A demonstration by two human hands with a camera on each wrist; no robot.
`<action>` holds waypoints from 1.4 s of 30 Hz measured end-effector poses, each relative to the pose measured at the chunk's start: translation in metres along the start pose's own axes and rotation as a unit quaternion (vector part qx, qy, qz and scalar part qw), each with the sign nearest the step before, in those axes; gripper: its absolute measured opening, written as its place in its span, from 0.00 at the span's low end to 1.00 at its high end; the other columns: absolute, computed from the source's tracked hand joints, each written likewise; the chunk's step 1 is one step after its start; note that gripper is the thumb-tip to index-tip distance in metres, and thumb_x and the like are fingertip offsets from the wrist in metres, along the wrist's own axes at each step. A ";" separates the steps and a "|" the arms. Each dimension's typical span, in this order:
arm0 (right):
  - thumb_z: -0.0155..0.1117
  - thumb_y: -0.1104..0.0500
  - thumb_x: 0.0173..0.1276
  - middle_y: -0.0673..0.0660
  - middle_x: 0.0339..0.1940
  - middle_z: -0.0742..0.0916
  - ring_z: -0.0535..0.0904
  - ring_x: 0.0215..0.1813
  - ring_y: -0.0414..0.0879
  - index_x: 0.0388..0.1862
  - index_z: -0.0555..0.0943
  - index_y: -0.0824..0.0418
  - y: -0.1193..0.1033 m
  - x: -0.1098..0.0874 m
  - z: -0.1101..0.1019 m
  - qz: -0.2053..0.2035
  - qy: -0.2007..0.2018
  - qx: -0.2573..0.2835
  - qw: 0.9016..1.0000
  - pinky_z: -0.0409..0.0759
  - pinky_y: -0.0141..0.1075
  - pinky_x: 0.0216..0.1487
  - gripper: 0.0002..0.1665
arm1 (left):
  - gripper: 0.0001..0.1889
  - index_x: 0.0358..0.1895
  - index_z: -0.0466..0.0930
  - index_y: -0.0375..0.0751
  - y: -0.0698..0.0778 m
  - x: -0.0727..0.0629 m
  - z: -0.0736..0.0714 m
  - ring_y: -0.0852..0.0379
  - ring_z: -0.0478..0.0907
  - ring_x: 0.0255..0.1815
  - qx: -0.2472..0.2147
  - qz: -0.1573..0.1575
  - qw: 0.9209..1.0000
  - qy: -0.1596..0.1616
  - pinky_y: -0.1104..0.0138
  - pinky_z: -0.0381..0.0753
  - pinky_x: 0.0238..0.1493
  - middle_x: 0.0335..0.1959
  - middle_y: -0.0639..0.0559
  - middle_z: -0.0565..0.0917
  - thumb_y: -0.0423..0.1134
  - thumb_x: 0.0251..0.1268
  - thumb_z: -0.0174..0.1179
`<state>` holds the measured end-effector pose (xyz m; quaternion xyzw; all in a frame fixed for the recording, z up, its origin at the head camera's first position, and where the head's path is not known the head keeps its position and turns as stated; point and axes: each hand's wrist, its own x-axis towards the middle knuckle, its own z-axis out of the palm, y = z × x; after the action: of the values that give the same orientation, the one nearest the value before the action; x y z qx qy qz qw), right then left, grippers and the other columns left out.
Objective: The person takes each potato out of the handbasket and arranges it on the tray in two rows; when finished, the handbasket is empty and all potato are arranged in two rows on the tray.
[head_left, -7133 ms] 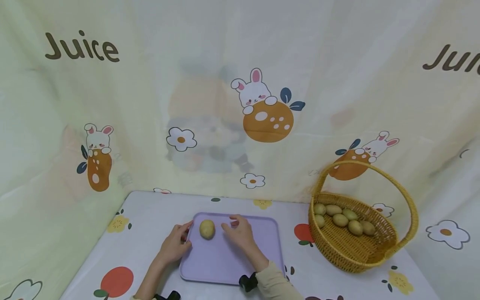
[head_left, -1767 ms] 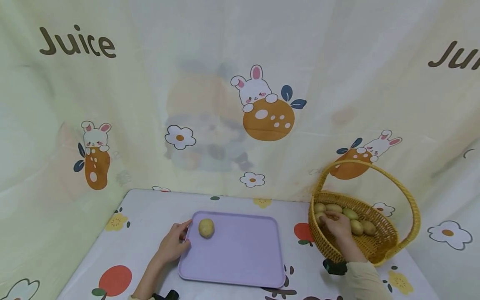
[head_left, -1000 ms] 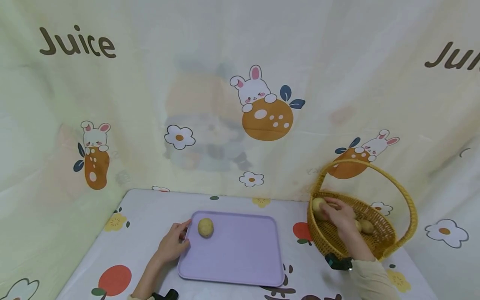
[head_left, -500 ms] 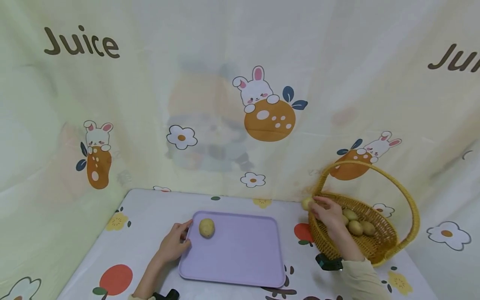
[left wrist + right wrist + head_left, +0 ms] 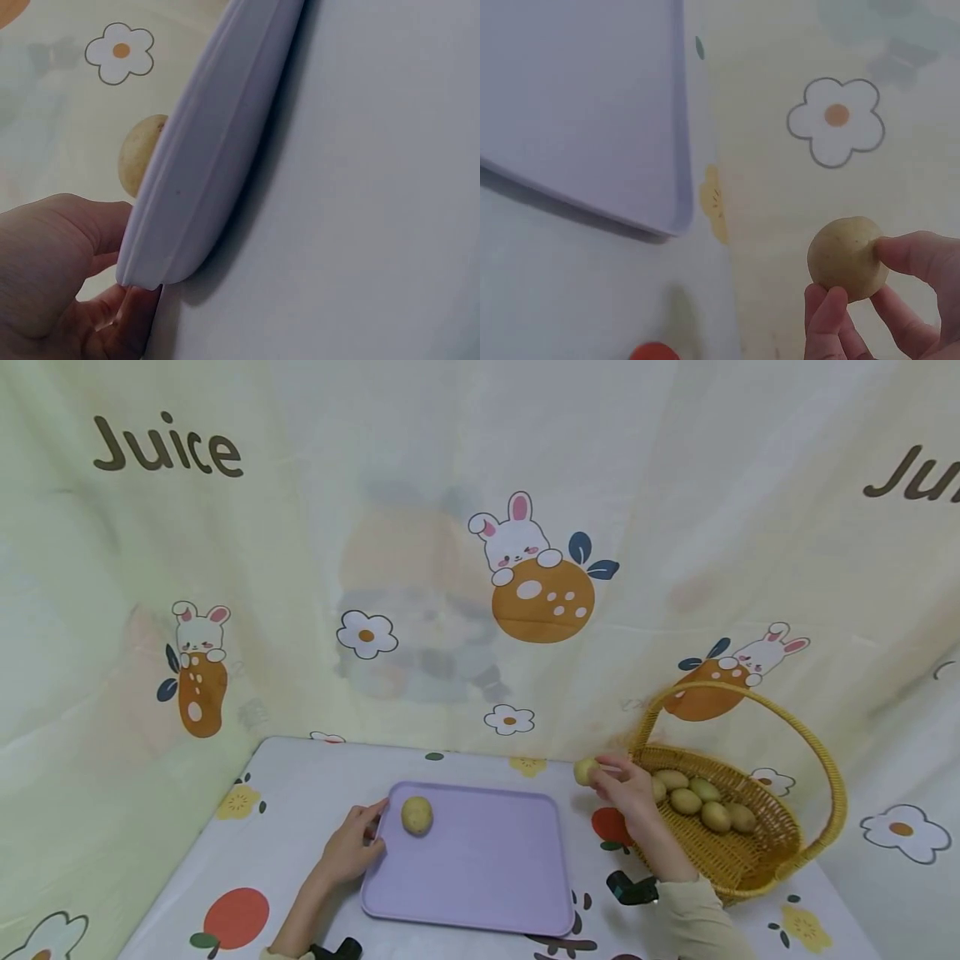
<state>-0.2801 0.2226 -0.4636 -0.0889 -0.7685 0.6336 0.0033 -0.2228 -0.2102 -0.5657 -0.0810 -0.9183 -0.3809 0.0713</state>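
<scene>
Potato: firm and light, I judge, best gripped mid-body, where the right hand pinches it, between tray and wicker basket; left hand grips the tray's left edge, fingers curled.

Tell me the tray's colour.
Plain pale purple; the tray shows best in the head view.

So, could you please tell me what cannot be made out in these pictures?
Head: left side of the basket, partly behind the right hand, so the potatoes inside cannot be surely counted.
Left wrist: part of the lone potato, behind the tray.
Right wrist: part of the held potato, under the fingers.
Head: end of the upper-right lettering, cut off by the right edge.
</scene>
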 end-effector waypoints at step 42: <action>0.67 0.69 0.56 0.65 0.33 0.88 0.79 0.24 0.40 0.48 0.80 0.76 0.025 -0.027 0.144 -0.052 -0.061 0.000 0.997 0.76 0.30 0.27 0.20 | 0.34 0.69 0.70 0.35 0.002 0.000 0.000 0.59 0.72 0.37 -0.002 -0.010 1.000 -0.002 0.67 0.70 0.35 0.46 0.49 0.73 0.29 0.53 0.61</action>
<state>-0.2668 0.0831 -0.5137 -0.0101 -0.7709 0.6368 -0.0110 -0.2229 -0.2088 -0.5645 -0.0730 -0.9186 -0.3829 0.0651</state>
